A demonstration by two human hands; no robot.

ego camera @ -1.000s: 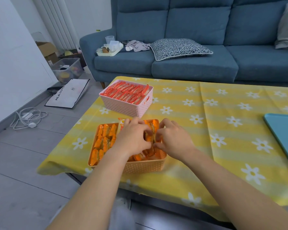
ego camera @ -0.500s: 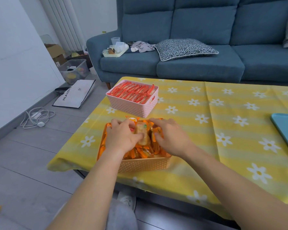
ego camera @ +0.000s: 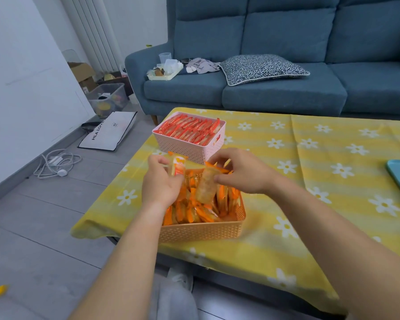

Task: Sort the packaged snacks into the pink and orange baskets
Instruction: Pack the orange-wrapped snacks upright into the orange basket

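Two baskets, pink, orange; each hand, left, right, grasping one snack packet.

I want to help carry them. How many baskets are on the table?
2. The pink basket sits farther back; the orange basket is nearer, by the table's front edge. None looks hidden.

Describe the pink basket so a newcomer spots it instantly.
Find the yellow flowered table in front of the blue sofa. Near its far left corner stands the pink basket, filled with red packets. The nearer basket is orange and holds orange packets.
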